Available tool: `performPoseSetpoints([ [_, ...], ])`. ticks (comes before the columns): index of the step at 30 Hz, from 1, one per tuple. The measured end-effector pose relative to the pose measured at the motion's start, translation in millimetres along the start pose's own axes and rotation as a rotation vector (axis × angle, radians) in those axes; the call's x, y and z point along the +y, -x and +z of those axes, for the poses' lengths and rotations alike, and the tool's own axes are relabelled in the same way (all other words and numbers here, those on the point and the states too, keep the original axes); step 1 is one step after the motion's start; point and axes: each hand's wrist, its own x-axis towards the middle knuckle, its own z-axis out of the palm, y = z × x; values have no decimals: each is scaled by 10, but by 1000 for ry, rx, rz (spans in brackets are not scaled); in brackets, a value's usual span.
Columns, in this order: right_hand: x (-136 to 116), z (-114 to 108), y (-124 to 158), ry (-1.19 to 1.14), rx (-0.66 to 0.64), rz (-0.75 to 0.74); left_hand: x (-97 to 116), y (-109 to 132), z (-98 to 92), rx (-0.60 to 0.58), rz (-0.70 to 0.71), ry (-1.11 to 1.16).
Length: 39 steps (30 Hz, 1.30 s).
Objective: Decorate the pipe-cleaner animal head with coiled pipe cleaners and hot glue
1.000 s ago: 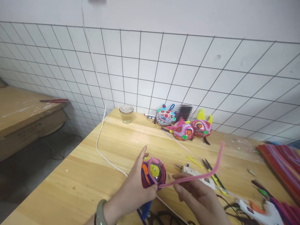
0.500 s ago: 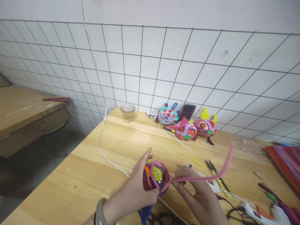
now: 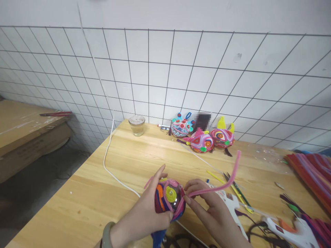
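Note:
My left hand point(image 3: 144, 215) is wrapped round a small round craft ball point(image 3: 169, 199) covered in coiled pipe cleaners, with a yellow spiral inside a pink ring. My right hand point(image 3: 210, 215) pinches a long pink pipe cleaner point(image 3: 219, 186) right at the ball's right edge. The free end of the pipe cleaner curves up and to the right above the wooden table point(image 3: 129, 165). A green bangle point(image 3: 107, 236) sits on my left wrist.
Three finished colourful craft balls point(image 3: 201, 139) and a glass jar point(image 3: 137, 124) stand by the tiled wall. A white cord point(image 3: 110, 165) crosses the table. Glue guns point(image 3: 292, 232), scissors point(image 3: 236, 189) and a heap of pipe cleaners point(image 3: 314, 175) lie at the right. A cardboard box point(image 3: 28, 132) stands left.
My right hand has slid along the pink pipe cleaner up to the ball, pressing it against the ball's edge. The free end has swung slightly lower and left.

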Motion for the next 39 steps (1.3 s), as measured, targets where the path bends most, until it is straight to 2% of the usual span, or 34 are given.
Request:
performPoseSetpoints([
  [5,-17,-9,27,34,29,56,58,7,-17,-51,-46,91],
  [9,-40,-4,34,53,-12,150,72,2,-52,-108,-60,143],
  [17,-106,39,45,-59,-9,217,155,-2,-48,-186,-79,258],
  [22,-80,97,93,-60,17,277,123,-5,-81,-195,-92,220],
  [27,-66,145,122,-135,50,320,21,0,-152,-205,-30,147],
  [35,-147,107,111,-75,12,237,23,4,-203,-232,55,-16],
  [39,-119,132,121,-66,33,283,1,-1,-221,-239,66,-37],
])
